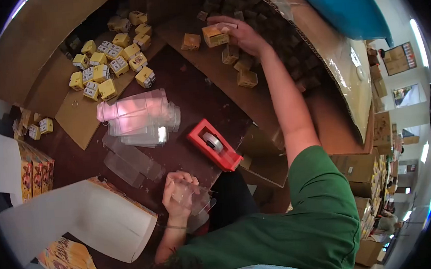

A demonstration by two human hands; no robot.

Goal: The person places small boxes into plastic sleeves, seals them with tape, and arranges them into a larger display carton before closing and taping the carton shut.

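My left hand (175, 192) is closed around a folded clear plastic piece (185, 194), close to my body at the table's front edge. My right hand (241, 36) reaches into a large carton, its fingers on a small yellow-orange box (215, 36). Similar small boxes (247, 78) lie just below that hand, and another box (190, 42) sits to its left. A stack of clear plastic sleeves (137, 112) lies flat on the table, with more flat clear pieces (128, 162) nearer my left hand. Between my hands stands a red tape dispenser (215, 144) with a roll of tape.
Several yellow-and-white cubes (105, 67) are heaped on cardboard at the back left. White-sided printed cartons (117, 214) stand at the left front. The large carton's cardboard wall (330, 73) curves along the right. A blue object (345, 3) is at the upper right.
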